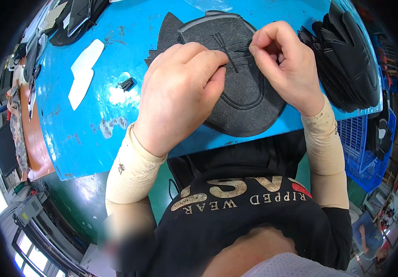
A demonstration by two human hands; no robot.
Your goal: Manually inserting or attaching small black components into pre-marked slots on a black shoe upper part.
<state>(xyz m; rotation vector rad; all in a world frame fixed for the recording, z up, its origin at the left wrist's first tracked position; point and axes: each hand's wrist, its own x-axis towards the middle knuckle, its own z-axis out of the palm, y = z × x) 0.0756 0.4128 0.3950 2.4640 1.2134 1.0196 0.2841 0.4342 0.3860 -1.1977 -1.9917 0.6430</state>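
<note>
Before me a dark grey, rounded, felt-like piece (249,121) lies on top of other dark sheets near the table's front edge. It has a raised curved seam. Several thin black strips (219,42) lie crossed on its upper middle. My left hand (185,87) is over its left side, thumb and forefinger pinched beside the strips; whatever is between them is hidden. At the right, my right hand (284,62) is closed in a pinch, apparently at the end of a thin black strip that runs toward the left fingertips.
The blue table (92,152) bears a white cut-out sheet (84,71) and a small bundle of black strips (127,84). Stacked black moulded pieces (346,64) stand at the right edge, above a blue plastic crate (358,147). Dark items (79,18) crowd the far left.
</note>
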